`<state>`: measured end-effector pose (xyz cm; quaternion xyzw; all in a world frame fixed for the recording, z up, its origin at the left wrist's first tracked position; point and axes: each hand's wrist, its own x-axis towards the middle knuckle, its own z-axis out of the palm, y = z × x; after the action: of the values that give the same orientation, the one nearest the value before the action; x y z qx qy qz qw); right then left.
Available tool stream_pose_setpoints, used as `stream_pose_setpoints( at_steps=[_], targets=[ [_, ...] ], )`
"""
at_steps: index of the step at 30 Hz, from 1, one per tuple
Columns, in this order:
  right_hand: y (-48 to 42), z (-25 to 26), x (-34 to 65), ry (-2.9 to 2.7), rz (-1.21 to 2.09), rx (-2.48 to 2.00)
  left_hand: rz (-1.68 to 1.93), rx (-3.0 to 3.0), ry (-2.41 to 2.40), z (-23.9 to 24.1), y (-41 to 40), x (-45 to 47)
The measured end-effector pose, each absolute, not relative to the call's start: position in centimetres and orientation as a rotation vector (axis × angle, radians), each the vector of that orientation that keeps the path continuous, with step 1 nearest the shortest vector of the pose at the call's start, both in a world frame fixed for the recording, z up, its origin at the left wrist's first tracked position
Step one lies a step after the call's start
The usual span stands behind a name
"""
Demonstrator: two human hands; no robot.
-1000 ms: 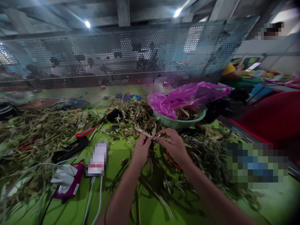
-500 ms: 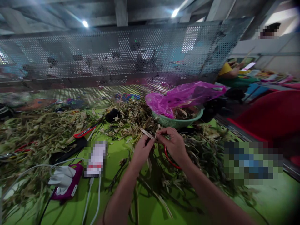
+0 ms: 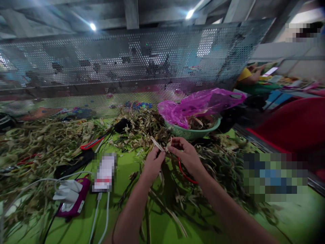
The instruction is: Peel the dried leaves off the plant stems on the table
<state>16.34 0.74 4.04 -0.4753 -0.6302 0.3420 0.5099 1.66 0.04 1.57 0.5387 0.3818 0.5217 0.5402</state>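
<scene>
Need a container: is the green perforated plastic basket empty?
Not empty: the basket holds dry brown strips, partly covered by a magenta plastic bag; how full, cannot tell.

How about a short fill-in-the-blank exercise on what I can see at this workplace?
1. Pale, dry strips show between the left hand and the right hand, above a table whose colour is ____.
2. Beyond the basket stands a grey screen full of small ____.
3. The plugs on the purple power block are coloured ____.
4. From the person's view, the basket is to the ____ of those plugs.

Missing words: green; holes; white; right.
</scene>
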Motion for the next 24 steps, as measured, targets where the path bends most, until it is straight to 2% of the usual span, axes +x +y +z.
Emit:
stream_pose_setpoints(
  at_steps=[7,24],
  targets=[
    [0.0,4.7,15.6,-1.532,0.702,-1.196,1.237,1.19,0.92,1.1,0.3,1.9],
    [0.3,3.6,15.4,-1.253,1.133,-1.055,1.224,1.074,0.78,1.3,0.3,1.9]
  ],
)
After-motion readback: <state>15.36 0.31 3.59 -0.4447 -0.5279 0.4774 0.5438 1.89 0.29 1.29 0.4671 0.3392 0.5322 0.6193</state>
